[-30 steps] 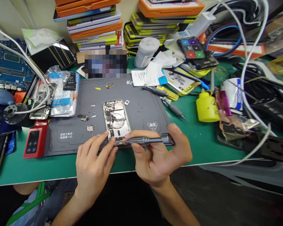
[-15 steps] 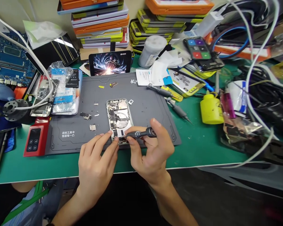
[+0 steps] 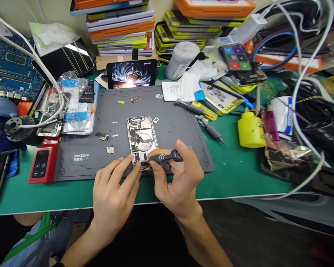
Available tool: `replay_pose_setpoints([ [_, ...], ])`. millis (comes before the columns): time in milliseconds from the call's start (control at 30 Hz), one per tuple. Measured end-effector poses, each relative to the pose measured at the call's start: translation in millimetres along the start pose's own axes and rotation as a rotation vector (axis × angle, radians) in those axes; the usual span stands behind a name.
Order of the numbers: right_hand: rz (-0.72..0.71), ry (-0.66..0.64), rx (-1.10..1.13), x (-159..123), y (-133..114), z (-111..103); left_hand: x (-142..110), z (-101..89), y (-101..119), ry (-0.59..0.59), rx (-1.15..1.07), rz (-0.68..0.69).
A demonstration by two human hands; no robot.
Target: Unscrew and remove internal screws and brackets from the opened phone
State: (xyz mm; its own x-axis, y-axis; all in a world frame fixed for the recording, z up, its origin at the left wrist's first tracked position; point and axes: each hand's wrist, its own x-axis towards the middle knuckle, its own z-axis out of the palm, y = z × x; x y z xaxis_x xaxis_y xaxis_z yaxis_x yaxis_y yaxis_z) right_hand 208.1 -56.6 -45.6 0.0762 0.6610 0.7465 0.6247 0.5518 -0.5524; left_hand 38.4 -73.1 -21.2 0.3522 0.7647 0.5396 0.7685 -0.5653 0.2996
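Observation:
An opened phone [image 3: 146,142], its inner parts bare, lies on the grey work mat [image 3: 172,137]. My left hand [image 3: 115,187] has its fingertips on the phone's lower left edge, gripping it there. In my right hand [image 3: 180,176] a small dark screwdriver [image 3: 164,158] is held nearly level between thumb and fingers, close to the phone's lower right corner; its tip is too small to make out. Left of the phone are small loose parts, among them a camera module [image 3: 102,136] and a metal piece [image 3: 110,150]. A SIM tray [image 3: 155,120] lies beside the phone's upper right.
Behind the mat a phone [image 3: 131,74] stands showing a video. Two more screwdrivers [image 3: 211,129] lie at right, with a yellow bottle [image 3: 251,129] beyond. A red device with buttons [image 3: 41,163] sits at the mat's left corner. White cables [image 3: 296,85] loop at both sides.
The whole view has shifted slightly to the right. Both hands keep almost the same pose at the phone, and the screwdriver handle sits marginally further left.

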Motion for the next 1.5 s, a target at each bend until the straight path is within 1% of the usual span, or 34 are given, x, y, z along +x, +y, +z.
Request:
replay_pose_setpoints([
  [233, -0.061, -0.009, -0.001, 3, -1, -4, 3, -0.9, 1, 0.009, -0.010, 0.006],
  [367, -0.052, -0.058, 0.017, 5, -3, -8, 2, -0.7, 1, 0.006, -0.003, 0.005],
  [400, -0.076, -0.050, -0.005, 6, -4, -9, 2, -0.5, 1, 0.010, -0.001, 0.006],
  [533, -0.178, 0.049, -0.193, 10, -7, -8, 0, -0.1, 1, 0.003, -0.006, 0.001],
  [667, -0.152, 0.066, -0.213, 13, -8, -9, 0, -0.4, 1, -0.007, 0.000, 0.004],
  [833, -0.157, 0.060, -0.208, 17, -10, -11, 1, -0.5, 2, 0.002, 0.017, 0.015],
  [967, -0.174, 0.063, -0.190, 19, -10, -12, 1, -0.6, 2, 0.008, 0.023, 0.020],
  [1167, -0.151, 0.064, -0.140, 19, -9, -11, 2, 0.0, 3, 0.017, 0.034, 0.021],
  [1300, -0.154, 0.038, -0.088, 21, -10, -11, 1, -0.1, 2, 0.011, 0.032, 0.019],
  [1500, -0.125, 0.053, -0.103, 19, -11, -13, 1, -0.3, 2, 0.018, 0.029, 0.021],
])
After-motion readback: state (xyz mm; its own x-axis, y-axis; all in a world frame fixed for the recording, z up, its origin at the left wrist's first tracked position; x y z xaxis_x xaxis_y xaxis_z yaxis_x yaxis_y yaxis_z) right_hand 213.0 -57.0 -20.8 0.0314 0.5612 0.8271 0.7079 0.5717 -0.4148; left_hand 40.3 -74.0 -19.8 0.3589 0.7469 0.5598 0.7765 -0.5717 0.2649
